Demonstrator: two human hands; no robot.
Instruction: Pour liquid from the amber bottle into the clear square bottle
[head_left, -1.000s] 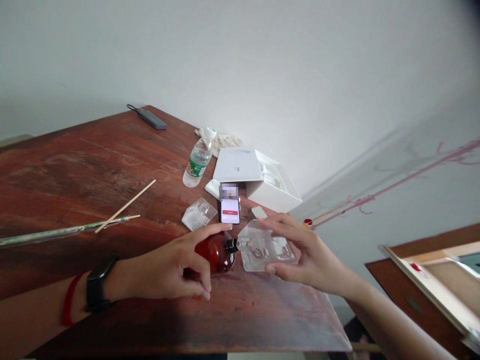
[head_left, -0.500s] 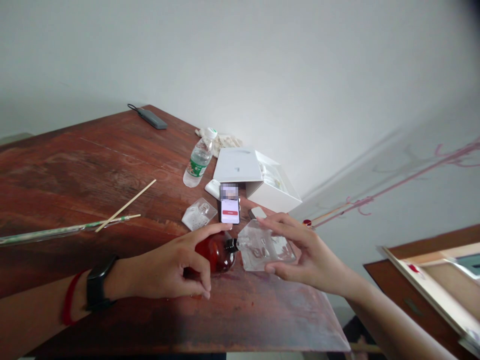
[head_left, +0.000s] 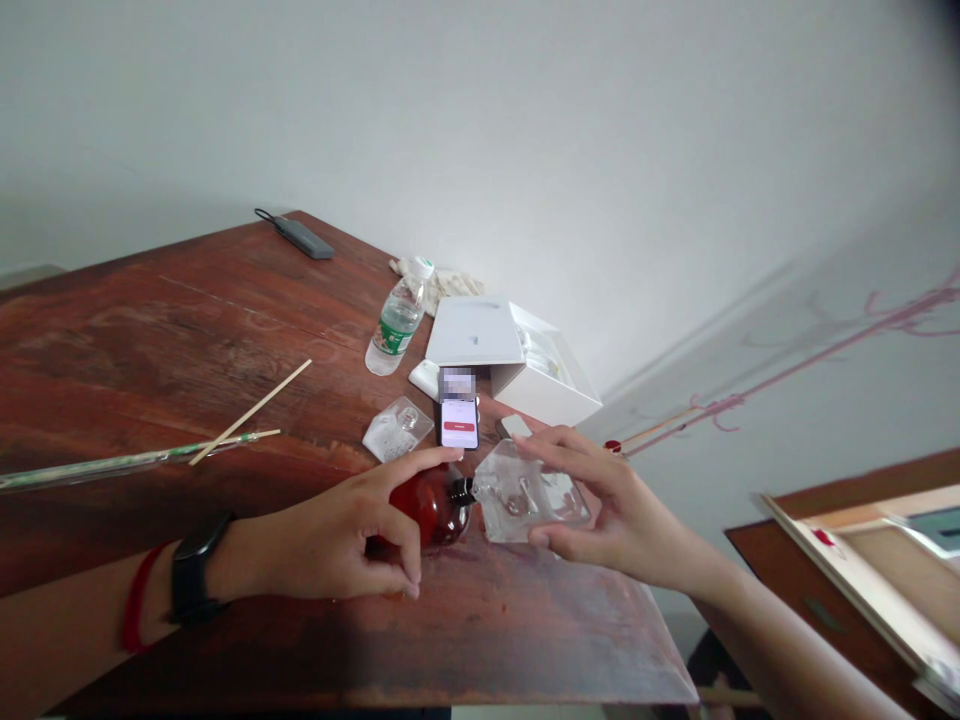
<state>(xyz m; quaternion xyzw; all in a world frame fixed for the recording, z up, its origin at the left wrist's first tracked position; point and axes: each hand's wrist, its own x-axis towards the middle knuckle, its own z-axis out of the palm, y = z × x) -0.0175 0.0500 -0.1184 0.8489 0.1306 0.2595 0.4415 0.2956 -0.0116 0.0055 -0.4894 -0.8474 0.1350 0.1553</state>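
Note:
My left hand (head_left: 360, 530) is wrapped round a reddish-brown bottle (head_left: 429, 503) and hides much of it. Its black neck points right. My right hand (head_left: 600, 500) grips a clear flat-sided bottle (head_left: 525, 497) between thumb and fingers, the bottle lying on its side. The two bottle mouths meet, one against or inside the other; I cannot tell which. Just beyond them, a phone (head_left: 460, 420) with a lit screen rests by a second clear angular bottle (head_left: 396, 432).
A plastic water bottle (head_left: 395, 325) stands behind, next to a white box (head_left: 555, 385) and a crumpled cloth (head_left: 454, 285). On the left are crossed wooden sticks (head_left: 255, 408) and a long wrapped packet (head_left: 112, 465). A grey device (head_left: 304, 238) lies at the far corner of the wooden table (head_left: 187, 330).
Both hands keep their grip and hardly move. The liquid or reflections inside the clear bottle on the right look slightly different. The whole view has shifted very little.

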